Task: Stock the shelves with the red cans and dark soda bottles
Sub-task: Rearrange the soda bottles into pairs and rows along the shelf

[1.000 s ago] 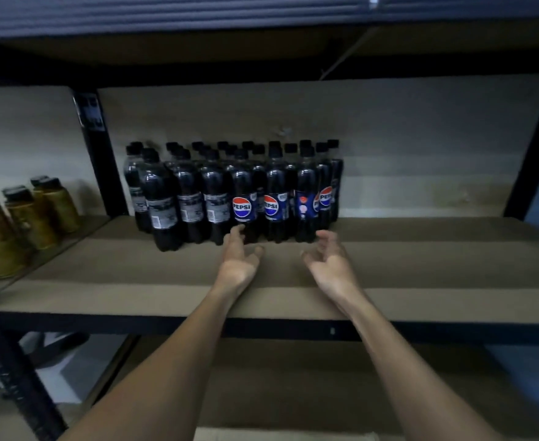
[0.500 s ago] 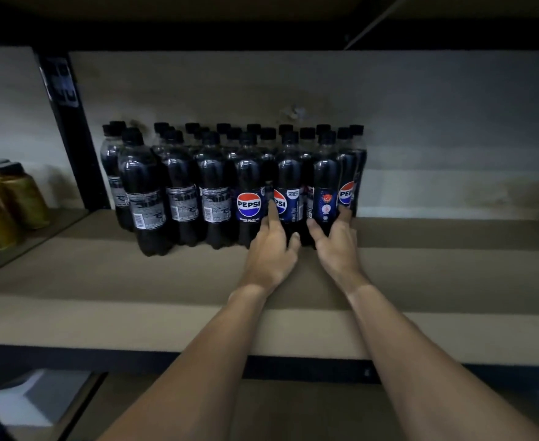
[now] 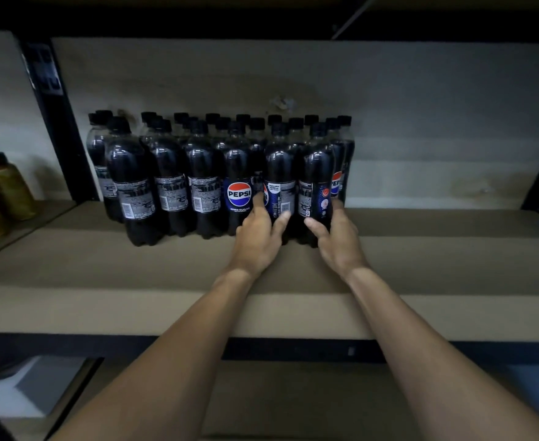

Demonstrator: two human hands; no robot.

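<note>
Head view: a sec ago both hands hung open just short of the dark soda bottles [image 3: 198, 173]; half a sec ago they were touching the front row. Now the left hand [image 3: 258, 240] wraps the next-to-end bottle [image 3: 279, 173], and the right hand [image 3: 338, 240] wraps the end bottle [image 3: 315, 176] at the row's right. This reads as squaring up stock already placed, or a re-grip to shift it; can't tell which. Left fingers [image 3: 258, 202] are tucked btwn the Pepsi-logo bottle [image 3: 238, 186] and their own, thumb on the other side: partly closed, gripping. Right thumb lies across the front, fingers [image 3: 338, 206] round the far side, also gripping. The bottles stand upright, packed several rows deep toward the back-left of the shelf [image 3: 102, 281]. No red cans in view (amber jars [image 3: 4, 192] sit in the next bay, left).
</note>
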